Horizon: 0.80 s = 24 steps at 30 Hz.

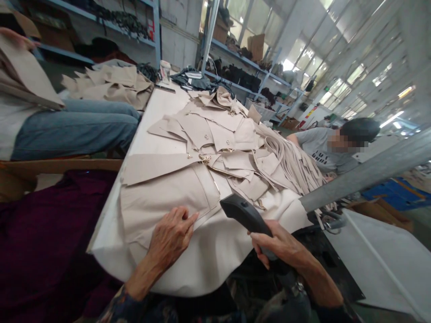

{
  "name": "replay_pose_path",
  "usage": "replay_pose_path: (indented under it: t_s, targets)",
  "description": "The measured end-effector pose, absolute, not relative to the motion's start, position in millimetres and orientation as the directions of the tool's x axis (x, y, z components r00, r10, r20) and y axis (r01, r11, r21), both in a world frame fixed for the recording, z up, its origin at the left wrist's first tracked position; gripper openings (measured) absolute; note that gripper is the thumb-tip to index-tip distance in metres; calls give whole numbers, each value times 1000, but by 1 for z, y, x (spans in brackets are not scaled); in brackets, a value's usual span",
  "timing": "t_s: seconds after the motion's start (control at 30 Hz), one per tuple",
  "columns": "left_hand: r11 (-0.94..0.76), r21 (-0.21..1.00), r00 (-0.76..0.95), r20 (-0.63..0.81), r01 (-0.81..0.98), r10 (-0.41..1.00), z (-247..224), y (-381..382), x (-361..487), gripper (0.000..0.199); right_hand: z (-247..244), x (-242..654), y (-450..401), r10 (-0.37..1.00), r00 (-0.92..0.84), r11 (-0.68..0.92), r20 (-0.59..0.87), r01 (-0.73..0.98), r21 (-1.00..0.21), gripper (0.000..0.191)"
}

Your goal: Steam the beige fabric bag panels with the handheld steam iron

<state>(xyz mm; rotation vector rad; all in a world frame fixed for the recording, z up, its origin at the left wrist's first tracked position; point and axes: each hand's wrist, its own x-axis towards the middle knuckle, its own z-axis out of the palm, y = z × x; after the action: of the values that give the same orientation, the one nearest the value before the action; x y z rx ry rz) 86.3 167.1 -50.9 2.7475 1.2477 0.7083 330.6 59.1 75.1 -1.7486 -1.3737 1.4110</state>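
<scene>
My left hand [173,232] rests with curled fingers on the near edge of a beige garment piece [164,199], its index finger and thumb gripping at the seam. That piece is spread over the near end of the table and has a gold zipper along its right side. A second beige panel [155,167] lies across its upper part. In my right hand [279,244] is a black barcode scanner [245,211], held by its handle with the head pointing up and left over the cloth. The scanner's head is apart from the garment piece.
Beige pieces [218,128] with metal fittings and long beige straps [292,157] cover the far table. A metal pole [370,168] slants at right. One co-worker [323,143] is beyond it; another in jeans [74,125] sits left. Dark purple cloth [43,233] fills a box.
</scene>
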Motion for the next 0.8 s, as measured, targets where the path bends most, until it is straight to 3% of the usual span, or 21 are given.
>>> replay_pose_path:
  t_s: [0.2, 0.53, 0.7, 0.8]
  targets:
    - [-678, 241, 584, 361, 694, 727, -51, 167, 86, 35, 53, 301, 76, 846, -111, -444, -521, 394, -805, 18]
    - [-668, 204, 595, 325, 715, 735, -50, 162, 86, 34, 53, 306, 108, 927, -20, -343, -373, 352, -871, 26]
    - [-712, 241, 689, 184, 659, 701, -17, 193, 85, 26, 69, 329, 117, 967, 20, -242, -255, 386, -890, 36]
    - [-644, 229, 581, 289, 730, 761, 5, 247, 89, 24, 74, 327, 129, 963, -20, -239, -267, 387, -891, 36]
